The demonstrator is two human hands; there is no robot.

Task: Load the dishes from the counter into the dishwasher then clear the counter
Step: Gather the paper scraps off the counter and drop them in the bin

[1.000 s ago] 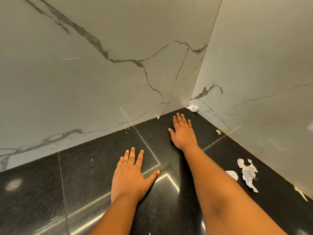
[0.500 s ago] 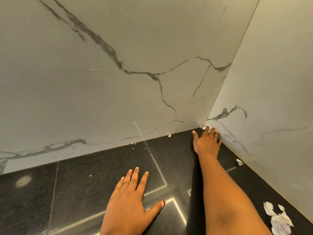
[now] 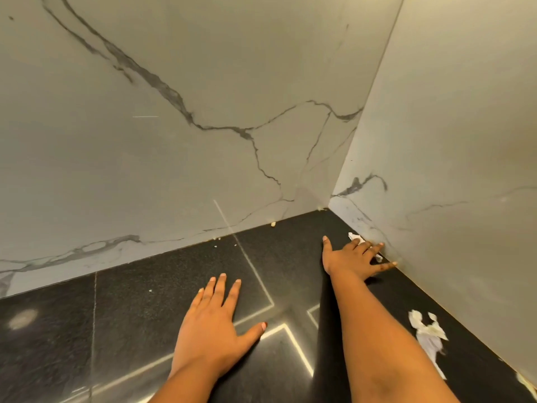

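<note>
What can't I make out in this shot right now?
- Head view: paper wad mostly hidden under the right hand.
- Head view: pale scrap cut off by the bottom-right edge.
- Head view: crumbs too small to identify.

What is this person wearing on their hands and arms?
Nothing visible. The left hand and right hand are bare, without gloves; both forearms show no sleeve, watch or bracelet as far as the frame reaches. The fingernails look short.
</note>
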